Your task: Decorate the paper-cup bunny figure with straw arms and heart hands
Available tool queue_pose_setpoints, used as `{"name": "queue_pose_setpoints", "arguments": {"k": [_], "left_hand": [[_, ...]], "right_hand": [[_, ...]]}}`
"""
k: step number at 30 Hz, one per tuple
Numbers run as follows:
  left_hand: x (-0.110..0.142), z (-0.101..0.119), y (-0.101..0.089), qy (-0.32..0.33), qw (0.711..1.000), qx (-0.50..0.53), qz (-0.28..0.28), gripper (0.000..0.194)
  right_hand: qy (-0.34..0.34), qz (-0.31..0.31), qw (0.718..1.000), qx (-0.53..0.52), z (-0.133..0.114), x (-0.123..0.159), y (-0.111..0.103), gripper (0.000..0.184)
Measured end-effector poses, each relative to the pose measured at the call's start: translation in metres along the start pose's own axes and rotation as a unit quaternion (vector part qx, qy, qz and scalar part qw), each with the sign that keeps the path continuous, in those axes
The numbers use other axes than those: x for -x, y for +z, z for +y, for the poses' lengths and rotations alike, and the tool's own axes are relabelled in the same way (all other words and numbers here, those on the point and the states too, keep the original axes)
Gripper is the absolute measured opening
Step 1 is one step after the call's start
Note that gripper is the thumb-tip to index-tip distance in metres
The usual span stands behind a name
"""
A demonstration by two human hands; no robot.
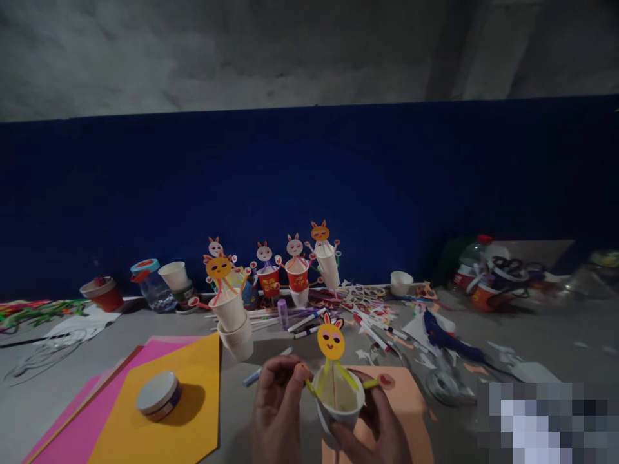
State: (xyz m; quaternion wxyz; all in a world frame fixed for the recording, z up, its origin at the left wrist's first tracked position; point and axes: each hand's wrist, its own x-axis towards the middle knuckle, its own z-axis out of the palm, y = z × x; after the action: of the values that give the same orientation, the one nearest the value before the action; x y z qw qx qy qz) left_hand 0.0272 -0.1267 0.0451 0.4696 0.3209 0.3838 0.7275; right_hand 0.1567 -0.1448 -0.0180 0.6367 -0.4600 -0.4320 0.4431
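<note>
Head view: a white paper cup [346,408] was held over the near side of the counter [235,412], the right hand's [380,422] grip wrapped round it. A yellow rabbit face [331,340] was raised above it. A yellow strip [310,388] was pinched by the left hand [280,406]. A lidded jar [158,394] was seen left, on an orange sheet [202,370]; cup figures [296,276] were stood far.
</note>
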Motion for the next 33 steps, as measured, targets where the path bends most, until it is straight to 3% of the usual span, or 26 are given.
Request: {"name": "queue_pose_setpoints", "arguments": {"k": [3,7,15,23,28,33], "left_hand": [[0.000,0.000,0.002,-0.023,0.999,0.007,0.031,0.035],[0.000,-0.001,0.003,-0.059,0.998,0.012,0.032,0.042],[0.002,0.001,0.005,-0.016,0.998,0.050,0.027,0.041],[0.005,0.006,0.003,-0.015,0.998,0.067,0.006,0.038],[0.012,0.004,0.009,0.010,0.999,0.029,0.030,0.041],[0.014,0.003,0.008,0.031,0.999,-0.026,-0.023,0.045]], "right_hand": [[0.006,0.005,1.000,0.002,0.000,0.000,0.001,0.056],[0.013,0.001,1.000,0.008,-0.003,0.001,0.003,0.056],[0.005,0.014,1.000,-0.009,-0.003,0.002,0.003,0.058],[0.011,0.015,1.000,-0.021,0.001,0.002,0.004,0.065],[0.000,0.010,0.999,-0.044,0.000,0.002,0.003,0.067],[0.001,0.015,0.999,-0.041,-0.002,0.003,0.004,0.067]]}}
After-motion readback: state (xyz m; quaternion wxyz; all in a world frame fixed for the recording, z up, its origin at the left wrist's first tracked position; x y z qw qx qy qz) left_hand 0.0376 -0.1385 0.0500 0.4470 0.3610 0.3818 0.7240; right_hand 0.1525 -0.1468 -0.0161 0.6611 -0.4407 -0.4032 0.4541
